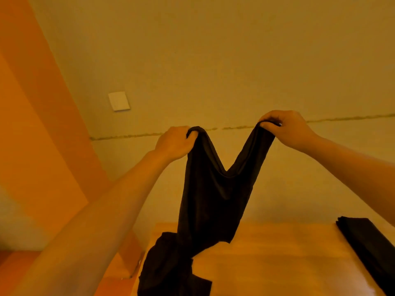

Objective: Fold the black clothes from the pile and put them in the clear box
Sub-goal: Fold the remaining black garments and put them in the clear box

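Hands, left hand point(174, 144) and right hand point(286, 128), pinch black garment point(213, 199) aloft; the 6 o'clock hem risks snagging pile point(168, 272).

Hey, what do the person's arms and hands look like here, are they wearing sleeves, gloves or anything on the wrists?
Both arms are bare as far up as the view shows: no sleeves, no gloves. The left hand and right hand show no rings, watch or bands that I can make out. The orange light tints everything, so finer marks cannot be told.
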`<action>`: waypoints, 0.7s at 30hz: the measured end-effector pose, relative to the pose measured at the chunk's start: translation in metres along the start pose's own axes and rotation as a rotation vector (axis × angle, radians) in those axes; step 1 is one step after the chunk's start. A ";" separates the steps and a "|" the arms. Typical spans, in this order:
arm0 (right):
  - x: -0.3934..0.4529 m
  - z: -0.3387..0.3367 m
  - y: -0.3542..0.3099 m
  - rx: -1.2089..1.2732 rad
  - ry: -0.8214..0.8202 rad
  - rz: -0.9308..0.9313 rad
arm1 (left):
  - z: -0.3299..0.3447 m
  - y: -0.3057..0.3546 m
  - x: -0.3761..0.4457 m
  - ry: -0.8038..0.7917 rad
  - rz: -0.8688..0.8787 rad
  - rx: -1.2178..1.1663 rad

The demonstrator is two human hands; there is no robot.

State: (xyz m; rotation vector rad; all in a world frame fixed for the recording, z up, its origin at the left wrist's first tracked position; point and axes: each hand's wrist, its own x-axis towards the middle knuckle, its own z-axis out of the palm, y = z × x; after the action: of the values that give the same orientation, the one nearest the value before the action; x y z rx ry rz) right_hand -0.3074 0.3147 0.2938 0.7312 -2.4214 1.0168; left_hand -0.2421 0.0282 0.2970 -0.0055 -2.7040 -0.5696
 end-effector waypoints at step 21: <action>0.017 -0.160 0.157 -0.300 0.053 0.176 | 0.012 0.068 0.057 0.012 0.044 0.000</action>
State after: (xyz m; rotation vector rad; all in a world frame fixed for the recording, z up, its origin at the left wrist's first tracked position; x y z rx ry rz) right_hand -0.3893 0.5220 0.3248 0.3901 -2.5481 0.6991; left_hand -0.2938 0.0909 0.3342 -0.0609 -2.6848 -0.5552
